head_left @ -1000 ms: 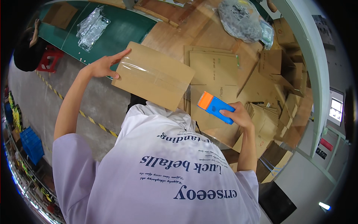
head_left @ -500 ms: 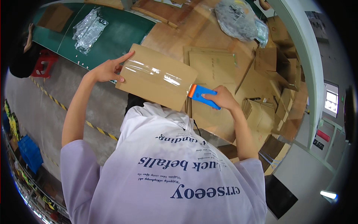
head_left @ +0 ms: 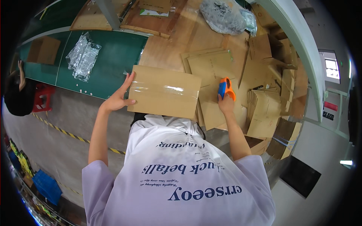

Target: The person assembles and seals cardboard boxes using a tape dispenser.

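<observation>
A brown cardboard box (head_left: pixel 164 91), with a strip of clear shiny tape across its top, is in front of my chest. My left hand (head_left: pixel 117 98) grips its left edge, thumb on top. My right hand (head_left: pixel 226 104) holds an orange and blue tape dispenser (head_left: pixel 225 88) just right of the box, apart from it, over flat cardboard sheets (head_left: pixel 211 67) on the wooden table (head_left: pixel 169 49). My white printed shirt hides the box's near edge.
Stacks of flat cartons (head_left: pixel 264 109) lie at the right. Clear plastic bags (head_left: pixel 82 55) rest on a green table (head_left: pixel 113 56); another bag bundle (head_left: pixel 222 17) sits at the top. Another person (head_left: pixel 17 98) is at the far left beside a red stool (head_left: pixel 40 98). A blue crate (head_left: pixel 47 186) stands lower left.
My right hand drew the tape dispenser off the box's right end and out to the right. The box settled lower and flatter, my left hand still on its left edge.
</observation>
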Tool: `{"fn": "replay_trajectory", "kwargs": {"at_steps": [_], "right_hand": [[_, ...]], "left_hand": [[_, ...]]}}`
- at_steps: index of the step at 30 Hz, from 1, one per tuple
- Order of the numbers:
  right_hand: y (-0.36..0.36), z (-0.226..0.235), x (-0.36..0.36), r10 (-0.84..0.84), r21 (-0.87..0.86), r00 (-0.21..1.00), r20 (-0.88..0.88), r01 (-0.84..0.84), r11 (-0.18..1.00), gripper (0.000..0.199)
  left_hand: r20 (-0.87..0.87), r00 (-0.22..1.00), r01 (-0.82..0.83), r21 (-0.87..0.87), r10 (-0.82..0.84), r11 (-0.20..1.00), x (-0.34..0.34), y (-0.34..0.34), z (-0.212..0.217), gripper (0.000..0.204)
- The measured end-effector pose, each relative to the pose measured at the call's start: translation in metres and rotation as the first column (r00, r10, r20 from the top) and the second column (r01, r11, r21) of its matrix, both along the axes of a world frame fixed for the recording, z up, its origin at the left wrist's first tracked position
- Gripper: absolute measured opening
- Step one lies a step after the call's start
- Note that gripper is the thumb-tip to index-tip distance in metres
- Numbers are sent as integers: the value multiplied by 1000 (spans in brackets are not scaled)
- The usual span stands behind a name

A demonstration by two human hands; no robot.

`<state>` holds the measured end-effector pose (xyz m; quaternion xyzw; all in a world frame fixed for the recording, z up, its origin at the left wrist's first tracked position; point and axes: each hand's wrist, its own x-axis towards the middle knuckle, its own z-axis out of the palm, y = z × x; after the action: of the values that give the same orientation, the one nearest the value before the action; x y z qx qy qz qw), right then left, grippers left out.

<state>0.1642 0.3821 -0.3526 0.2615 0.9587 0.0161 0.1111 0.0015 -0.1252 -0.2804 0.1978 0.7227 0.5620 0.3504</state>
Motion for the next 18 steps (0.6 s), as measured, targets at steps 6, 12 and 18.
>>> {"fn": "replay_trajectory", "kwargs": {"at_steps": [6,12,18], "right_hand": [[-69,35,-17,-396,-485,802,-447,155,861,51],[-175,47,-83,-690,-924,633,350,115,-364,71],[-173,27,-85,-581,-910,725,371,158,-384,67]], "left_hand": [[254,958,-179,177,131,968,6,5,-16,90],[822,478,-564,19,308,826,-16,51,-17,69],[693,561,-571,-71,452,818,9,30,-95,41]]}}
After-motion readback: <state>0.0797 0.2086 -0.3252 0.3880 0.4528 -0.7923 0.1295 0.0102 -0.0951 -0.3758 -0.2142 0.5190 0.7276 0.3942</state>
